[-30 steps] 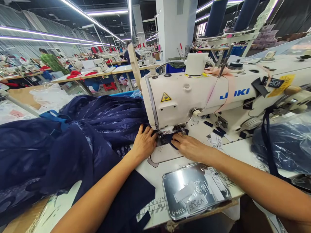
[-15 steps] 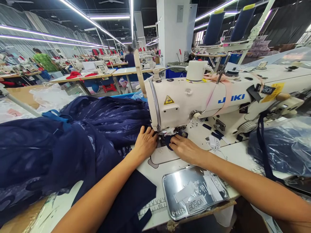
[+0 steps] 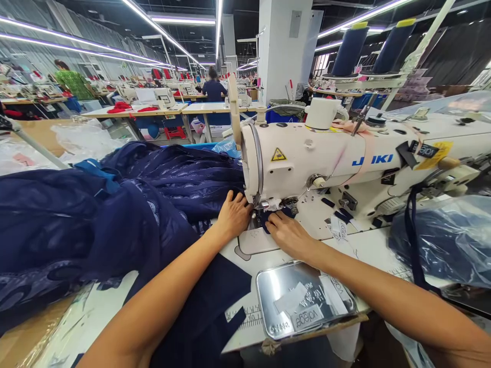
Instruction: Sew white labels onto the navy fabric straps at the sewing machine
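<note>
At the needle end of a white sewing machine [image 3: 287, 163], both of my hands hold navy fabric on the bed. My left hand [image 3: 235, 214] lies just left of the presser foot, its fingers curled down at the edge of the gathered navy garment [image 3: 180, 179]. To the right of the foot, my right hand [image 3: 286, 234] has its fingers bent over a small dark navy piece [image 3: 264, 219]; its fingertips partly cover it. The needle tip itself cannot be made out. Sheer, patterned folds of the garment spread over the table to my left.
A shiny metal tray [image 3: 264, 306] with white labels lies at the table's front edge. On the right is a plastic-wrapped navy bundle [image 3: 441, 240]. Two thread cones [image 3: 349, 48] stand above the machine. Dark scraps [image 3: 343, 213] lie under its arm. Other people sit farther back.
The whole view has shifted, so the machine appears slightly farther right. Both hands stay beside the presser foot on the navy fabric, with little visible movement.
</note>
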`<act>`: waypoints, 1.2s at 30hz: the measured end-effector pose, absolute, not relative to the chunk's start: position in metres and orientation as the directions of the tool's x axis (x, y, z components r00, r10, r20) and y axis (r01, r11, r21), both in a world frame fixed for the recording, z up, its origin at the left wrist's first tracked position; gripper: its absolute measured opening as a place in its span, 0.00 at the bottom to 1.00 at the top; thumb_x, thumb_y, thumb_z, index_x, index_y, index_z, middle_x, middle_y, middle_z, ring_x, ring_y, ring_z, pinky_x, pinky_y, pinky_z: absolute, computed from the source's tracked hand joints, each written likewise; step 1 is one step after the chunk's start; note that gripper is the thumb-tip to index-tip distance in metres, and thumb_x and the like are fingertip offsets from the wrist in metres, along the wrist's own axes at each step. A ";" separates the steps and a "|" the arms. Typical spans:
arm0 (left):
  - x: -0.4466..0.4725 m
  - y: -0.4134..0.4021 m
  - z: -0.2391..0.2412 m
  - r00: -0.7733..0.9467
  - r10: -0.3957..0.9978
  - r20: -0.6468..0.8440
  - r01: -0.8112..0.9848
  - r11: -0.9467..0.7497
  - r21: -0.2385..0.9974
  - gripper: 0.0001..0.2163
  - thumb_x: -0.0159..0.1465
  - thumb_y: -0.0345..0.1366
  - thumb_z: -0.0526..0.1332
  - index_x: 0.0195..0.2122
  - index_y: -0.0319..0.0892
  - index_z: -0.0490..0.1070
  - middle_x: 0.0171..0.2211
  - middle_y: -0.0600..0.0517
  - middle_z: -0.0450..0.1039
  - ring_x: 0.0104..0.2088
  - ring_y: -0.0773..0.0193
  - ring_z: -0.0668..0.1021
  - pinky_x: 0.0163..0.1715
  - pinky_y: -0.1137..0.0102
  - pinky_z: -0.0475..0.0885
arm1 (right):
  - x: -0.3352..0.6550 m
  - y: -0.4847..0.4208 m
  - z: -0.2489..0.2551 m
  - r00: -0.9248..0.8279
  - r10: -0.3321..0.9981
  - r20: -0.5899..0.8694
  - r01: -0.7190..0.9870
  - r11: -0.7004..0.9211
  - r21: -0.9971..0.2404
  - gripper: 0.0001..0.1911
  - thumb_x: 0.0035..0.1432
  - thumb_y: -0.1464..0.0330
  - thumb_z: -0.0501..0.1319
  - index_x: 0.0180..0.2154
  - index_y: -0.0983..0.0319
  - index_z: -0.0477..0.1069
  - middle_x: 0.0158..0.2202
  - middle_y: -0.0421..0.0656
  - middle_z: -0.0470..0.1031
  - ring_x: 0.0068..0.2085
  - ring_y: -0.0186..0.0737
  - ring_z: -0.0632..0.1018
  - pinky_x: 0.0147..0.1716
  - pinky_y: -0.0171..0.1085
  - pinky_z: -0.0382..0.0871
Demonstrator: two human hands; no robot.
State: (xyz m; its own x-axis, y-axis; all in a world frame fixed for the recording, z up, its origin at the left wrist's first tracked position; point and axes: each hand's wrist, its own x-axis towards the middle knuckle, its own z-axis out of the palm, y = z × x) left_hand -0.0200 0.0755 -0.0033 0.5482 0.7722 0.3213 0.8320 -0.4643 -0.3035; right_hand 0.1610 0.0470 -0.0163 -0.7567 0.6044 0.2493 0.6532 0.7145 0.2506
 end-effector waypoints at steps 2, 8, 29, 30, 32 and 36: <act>-0.020 0.076 -0.003 0.544 0.778 0.315 0.835 -0.461 -0.302 0.10 0.57 0.29 0.53 0.32 0.37 0.73 0.30 0.43 0.72 0.41 0.52 0.70 0.49 0.53 0.56 | 0.160 0.047 -0.017 -0.753 0.608 0.253 0.657 0.710 0.252 0.12 0.54 0.81 0.51 0.36 0.69 0.70 0.37 0.51 0.68 0.38 0.44 0.69 0.36 0.38 0.67; -0.019 0.075 0.001 0.509 0.823 0.252 0.852 -0.442 -0.280 0.11 0.57 0.28 0.52 0.35 0.36 0.73 0.32 0.41 0.73 0.41 0.51 0.70 0.47 0.53 0.57 | 0.166 0.056 -0.014 -0.764 0.612 0.205 0.646 0.724 0.244 0.12 0.54 0.80 0.52 0.38 0.69 0.70 0.38 0.51 0.69 0.39 0.44 0.70 0.36 0.38 0.67; -0.056 -0.049 0.044 0.535 0.844 0.027 0.844 -0.532 -0.071 0.05 0.60 0.27 0.52 0.30 0.38 0.65 0.30 0.48 0.70 0.33 0.61 0.71 0.35 0.65 0.62 | 0.188 0.063 -0.022 -0.771 0.532 0.349 0.627 0.729 0.274 0.12 0.56 0.70 0.52 0.36 0.70 0.71 0.38 0.55 0.71 0.36 0.45 0.73 0.31 0.38 0.69; -0.048 -0.045 0.044 0.537 0.836 0.112 0.842 -0.540 -0.007 0.06 0.61 0.27 0.50 0.31 0.38 0.64 0.29 0.49 0.70 0.31 0.62 0.71 0.35 0.67 0.62 | 0.188 0.063 -0.023 -0.773 0.539 0.335 0.627 0.730 0.273 0.12 0.57 0.70 0.52 0.37 0.69 0.71 0.39 0.54 0.71 0.36 0.45 0.73 0.31 0.38 0.69; -0.027 -0.033 0.039 0.497 0.823 0.273 0.817 -0.550 0.172 0.06 0.62 0.28 0.47 0.32 0.39 0.62 0.27 0.51 0.68 0.29 0.65 0.70 0.32 0.70 0.63 | 0.187 0.064 -0.023 -0.776 0.565 0.282 0.628 0.734 0.258 0.12 0.57 0.70 0.52 0.38 0.68 0.70 0.40 0.53 0.71 0.37 0.45 0.73 0.32 0.37 0.69; 0.005 -0.004 0.013 0.385 0.862 0.331 0.691 -0.507 0.516 0.04 0.63 0.29 0.46 0.34 0.42 0.59 0.26 0.55 0.66 0.26 0.68 0.69 0.27 0.75 0.64 | 0.184 0.065 -0.018 -0.761 0.627 0.168 0.649 0.737 0.187 0.11 0.55 0.72 0.53 0.39 0.65 0.70 0.40 0.51 0.71 0.41 0.44 0.72 0.36 0.37 0.68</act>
